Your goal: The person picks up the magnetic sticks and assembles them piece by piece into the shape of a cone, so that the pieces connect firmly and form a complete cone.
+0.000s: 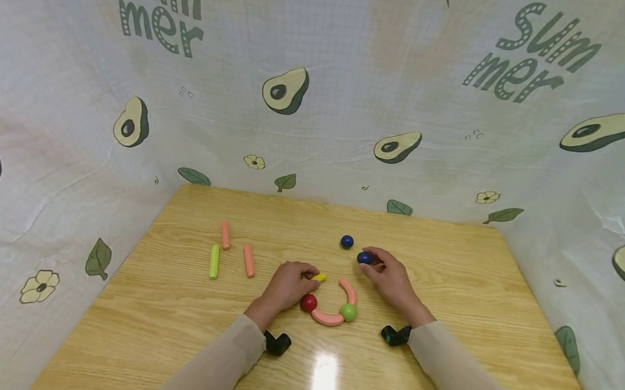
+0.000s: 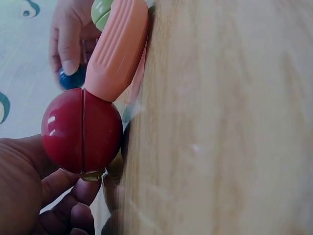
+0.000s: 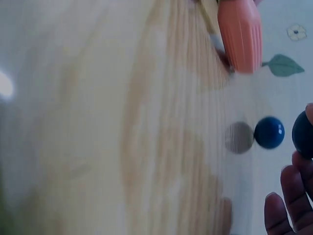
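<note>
My right hand [image 1: 390, 280] pinches a dark blue ball [image 1: 364, 258] between thumb and fingers. Just beyond it, a second blue ball [image 1: 347, 241] rests on the table. With thumb and fingers, my left hand [image 1: 289, 288] grips a yellow stick [image 1: 319, 277], partly hidden by the hand. A red ball [image 1: 309, 302] sits at the near end of that stick. From the red ball a curved pink stick [image 1: 328, 318] runs to a green ball [image 1: 348, 312], and another curved pink stick [image 1: 347, 291] rises from there, its far end free.
On the left of the wooden table [image 1: 178, 329] lie two straight pink sticks, one farther back [image 1: 226, 236] and one nearer [image 1: 249, 260], beside a yellow-green stick [image 1: 214, 262]. A printed white cloth [image 1: 337, 131] hangs behind the table and along both sides.
</note>
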Demonstrator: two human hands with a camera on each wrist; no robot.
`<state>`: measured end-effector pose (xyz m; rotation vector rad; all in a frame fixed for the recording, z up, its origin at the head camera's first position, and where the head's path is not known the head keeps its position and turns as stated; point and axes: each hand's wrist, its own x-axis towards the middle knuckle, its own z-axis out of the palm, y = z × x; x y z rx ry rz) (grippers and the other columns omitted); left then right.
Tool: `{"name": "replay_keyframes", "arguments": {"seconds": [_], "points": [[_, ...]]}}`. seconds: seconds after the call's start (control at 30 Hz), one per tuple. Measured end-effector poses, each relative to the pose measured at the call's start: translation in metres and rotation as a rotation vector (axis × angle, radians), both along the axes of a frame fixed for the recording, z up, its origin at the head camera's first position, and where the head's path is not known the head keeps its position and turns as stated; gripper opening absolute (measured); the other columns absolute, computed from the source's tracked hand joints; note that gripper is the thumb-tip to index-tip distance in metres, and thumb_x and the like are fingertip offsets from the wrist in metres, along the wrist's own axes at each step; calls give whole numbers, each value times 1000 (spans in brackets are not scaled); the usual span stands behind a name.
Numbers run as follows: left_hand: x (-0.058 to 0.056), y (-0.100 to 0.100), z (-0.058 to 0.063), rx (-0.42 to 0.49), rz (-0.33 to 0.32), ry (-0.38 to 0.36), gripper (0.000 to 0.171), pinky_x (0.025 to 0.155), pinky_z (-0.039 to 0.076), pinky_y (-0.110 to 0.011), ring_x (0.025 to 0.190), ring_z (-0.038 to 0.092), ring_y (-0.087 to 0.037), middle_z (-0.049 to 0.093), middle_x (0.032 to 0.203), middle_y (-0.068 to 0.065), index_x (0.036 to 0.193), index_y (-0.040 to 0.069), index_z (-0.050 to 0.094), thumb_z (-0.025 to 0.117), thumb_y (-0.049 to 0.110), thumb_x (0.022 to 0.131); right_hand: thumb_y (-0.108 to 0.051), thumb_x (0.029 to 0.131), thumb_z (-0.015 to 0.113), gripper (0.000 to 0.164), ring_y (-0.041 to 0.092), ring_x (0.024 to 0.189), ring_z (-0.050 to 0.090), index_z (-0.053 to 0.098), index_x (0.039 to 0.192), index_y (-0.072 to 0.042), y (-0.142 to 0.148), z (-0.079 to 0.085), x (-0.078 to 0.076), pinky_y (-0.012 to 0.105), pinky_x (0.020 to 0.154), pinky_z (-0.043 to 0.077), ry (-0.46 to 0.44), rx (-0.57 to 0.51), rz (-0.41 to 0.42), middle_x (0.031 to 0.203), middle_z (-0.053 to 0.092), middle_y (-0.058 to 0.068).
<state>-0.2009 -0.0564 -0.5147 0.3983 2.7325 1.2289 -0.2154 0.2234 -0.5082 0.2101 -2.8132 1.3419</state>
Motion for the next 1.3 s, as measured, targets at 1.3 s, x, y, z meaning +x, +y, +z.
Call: {"name": "replay_keyframes", "arguments": {"seconds": [1.3], "points": [[-3,1,-2,-31,-14,3,28,117,40,-53,102,69,-20,76,105,1,120,15,79,77,30,97,-26,95,82,40,18,108,61,72,132,-15,-51,-6,10,45,98,51,41,121,216,119,72,0]]}}
